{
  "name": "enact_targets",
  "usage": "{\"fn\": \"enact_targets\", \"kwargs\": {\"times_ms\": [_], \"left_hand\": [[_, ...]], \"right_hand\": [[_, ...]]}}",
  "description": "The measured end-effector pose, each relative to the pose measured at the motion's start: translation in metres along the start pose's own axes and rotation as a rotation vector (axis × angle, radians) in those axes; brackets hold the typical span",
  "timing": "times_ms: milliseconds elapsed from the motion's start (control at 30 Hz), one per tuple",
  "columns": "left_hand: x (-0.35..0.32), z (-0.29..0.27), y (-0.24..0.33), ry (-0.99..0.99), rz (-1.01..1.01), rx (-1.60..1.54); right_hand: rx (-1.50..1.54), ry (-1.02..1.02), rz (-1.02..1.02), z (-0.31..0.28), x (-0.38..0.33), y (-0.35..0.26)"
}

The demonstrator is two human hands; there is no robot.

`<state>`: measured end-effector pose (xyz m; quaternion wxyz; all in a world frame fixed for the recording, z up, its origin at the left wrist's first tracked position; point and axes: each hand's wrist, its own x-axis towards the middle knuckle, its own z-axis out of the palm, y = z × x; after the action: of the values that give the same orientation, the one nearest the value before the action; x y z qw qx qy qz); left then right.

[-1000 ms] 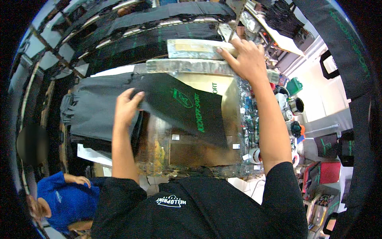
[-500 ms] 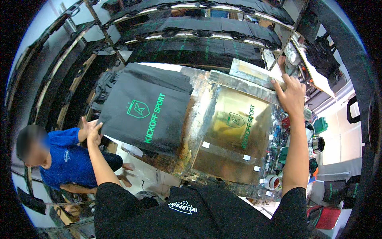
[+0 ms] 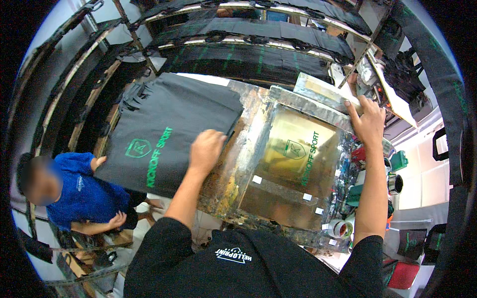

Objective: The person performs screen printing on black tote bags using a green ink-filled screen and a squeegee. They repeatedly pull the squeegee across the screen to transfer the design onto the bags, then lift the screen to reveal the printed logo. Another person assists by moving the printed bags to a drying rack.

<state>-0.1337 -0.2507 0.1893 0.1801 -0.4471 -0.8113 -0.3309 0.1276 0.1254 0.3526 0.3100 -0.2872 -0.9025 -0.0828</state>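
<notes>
A black fabric bag (image 3: 169, 111) with a green print lies on the left of the worktable. My left hand (image 3: 207, 146), fingers curled closed, is over its right part near the edge; what the fingers hold, if anything, is hidden. To the right lies a printing screen (image 3: 258, 201) with a yellowish mesh area showing the same green design. At its far right corner my right hand (image 3: 367, 121) is closed around the end of a pale, flat squeegee (image 3: 320, 89), which rests along the screen's far bar.
A co-worker in a blue shirt (image 3: 82, 191) stands at the left, one hand at the bag's left edge. Racks with black bags (image 3: 248, 57) stand behind. Open cans (image 3: 340, 228) and containers line the table's right side. A red object (image 3: 405, 274) is at lower right.
The bag has shifted left and nearer, toward the co-worker. My left hand has left the bag's left edge, moved right and closed. The right hand stays at the squeegee.
</notes>
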Motion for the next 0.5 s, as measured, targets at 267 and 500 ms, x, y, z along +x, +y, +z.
{"fn": "enact_targets", "kwargs": {"times_ms": [267,500], "left_hand": [[-0.011,0.113,-0.071,-0.592,-0.172,0.756],[-0.005,0.101,-0.089,-0.632,-0.203,0.558]], "right_hand": [[0.004,-0.003,0.007,0.002,0.001,0.001],[0.014,-0.025,0.025,-0.001,-0.001,0.002]]}}
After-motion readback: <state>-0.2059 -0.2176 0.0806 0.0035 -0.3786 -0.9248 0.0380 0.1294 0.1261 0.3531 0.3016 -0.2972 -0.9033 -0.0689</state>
